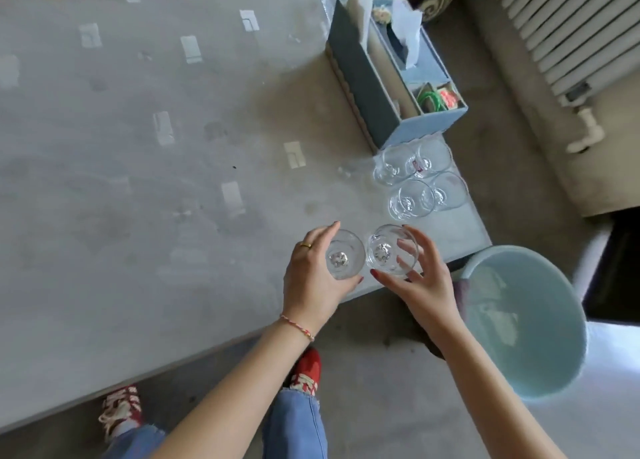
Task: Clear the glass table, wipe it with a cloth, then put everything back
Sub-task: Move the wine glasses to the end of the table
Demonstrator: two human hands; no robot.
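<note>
Both forearms are bare, no sleeves in sight. The left hand (311,278) wears a gold ring (305,245) on 1 of its fingers, up at its 12 o'clock, and a thin braided bracelet (298,327) of red, pink and pale thread crosses the wrist at its 6 o'clock. The right hand (420,285) is bare of jewellery. Nails on both hands are painted dark red. Lower down, blue jeans (298,424) with frayed hems meet 2 red shoes (308,368) with white laces.

Grey carpet floor (381,372); white ribbed radiator (561,32) top right; pale blue bin (526,323) beside table corner.
</note>
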